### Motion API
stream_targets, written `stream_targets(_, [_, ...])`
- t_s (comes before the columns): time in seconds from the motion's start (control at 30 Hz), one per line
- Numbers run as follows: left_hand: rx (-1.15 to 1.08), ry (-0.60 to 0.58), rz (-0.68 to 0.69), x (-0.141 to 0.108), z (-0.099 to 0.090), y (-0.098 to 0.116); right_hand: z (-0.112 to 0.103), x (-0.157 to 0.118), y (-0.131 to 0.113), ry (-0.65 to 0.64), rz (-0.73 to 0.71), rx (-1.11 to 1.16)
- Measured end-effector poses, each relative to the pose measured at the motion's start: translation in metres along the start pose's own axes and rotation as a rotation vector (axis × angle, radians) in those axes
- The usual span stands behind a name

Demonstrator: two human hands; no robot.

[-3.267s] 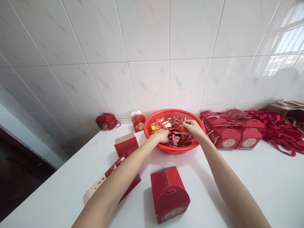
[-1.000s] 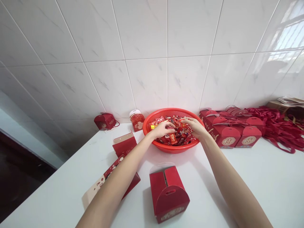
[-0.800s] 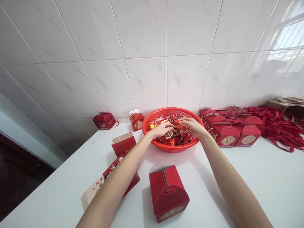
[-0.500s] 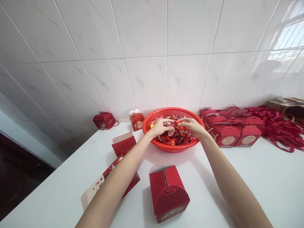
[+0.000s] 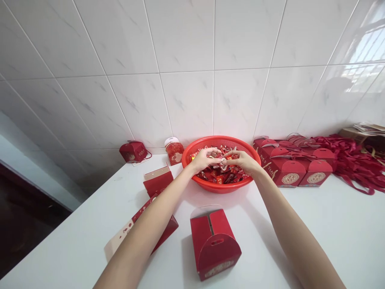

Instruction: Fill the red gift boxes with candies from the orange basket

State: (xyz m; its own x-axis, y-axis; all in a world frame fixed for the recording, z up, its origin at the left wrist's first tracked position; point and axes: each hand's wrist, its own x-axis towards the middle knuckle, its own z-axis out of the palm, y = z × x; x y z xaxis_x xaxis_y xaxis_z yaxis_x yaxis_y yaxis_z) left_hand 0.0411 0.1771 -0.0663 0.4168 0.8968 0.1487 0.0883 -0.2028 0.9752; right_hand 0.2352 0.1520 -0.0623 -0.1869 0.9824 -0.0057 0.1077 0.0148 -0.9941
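A red plastic basket (image 5: pixel 221 188) filled with wrapped candies (image 5: pixel 230 176) stands against the wall. Both my hands are over it, fingertips close together. My left hand (image 5: pixel 205 159) has its thumb and fingers curled in a pinch at a pale wrapped candy (image 5: pixel 223 163). From the other side, the thumb and forefinger of my right hand (image 5: pixel 242 161) close on the same candy. The fingers partly cover it. Nearer to me, between my forearms, sits a red gift box (image 5: pixel 215 245) with its two top panels folded in and its handle flaps raised.
Unfolded red cartons (image 5: pixel 159 180) lie under and beside my left forearm. A small red box (image 5: pixel 133 151) and a patterned box (image 5: pixel 174 151) stand by the tiled wall. To the right are several closed gift boxes (image 5: pixel 288 170) and a heap of red ribbons (image 5: pixel 357 160).
My hands have drawn closer together over the basket. Their fingertips now meet around a pale candy. The view has shifted slightly; the boxes have stayed put.
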Motion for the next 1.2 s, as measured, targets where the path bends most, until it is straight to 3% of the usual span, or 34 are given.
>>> stream_targets(0.2, [0.061, 0.011, 0.057, 0.001, -0.001, 0.000, -0.001, 0.001, 0.002, -0.047, -0.012, -0.010])
stream_targets(0.37, [0.200, -0.042, -0.186, 0.007, 0.003, -0.003, -0.001, 0.000, 0.001, 0.084, -0.068, 0.083])
stream_targets(0.43, [0.433, -0.129, -0.255, 0.008, 0.006, -0.005, -0.001, 0.000, 0.000, 0.143, -0.072, 0.134])
stream_targets(0.57, [0.881, -0.440, -0.275, 0.006, 0.008, -0.003, -0.001, 0.000, 0.000, 0.159, -0.070, 0.142])
stream_targets(0.77, [1.032, -0.540, -0.369, 0.004, 0.007, 0.005, 0.000, 0.002, 0.001, 0.159, -0.057, 0.165])
stream_targets(1.03, [0.916, -0.513, -0.208, 0.005, 0.005, -0.003, -0.001, 0.002, 0.001, 0.150, -0.056, 0.139])
stream_targets(1.2, [0.710, -0.341, -0.152, 0.003, 0.004, -0.008, -0.002, 0.004, 0.004, 0.170, -0.089, 0.139])
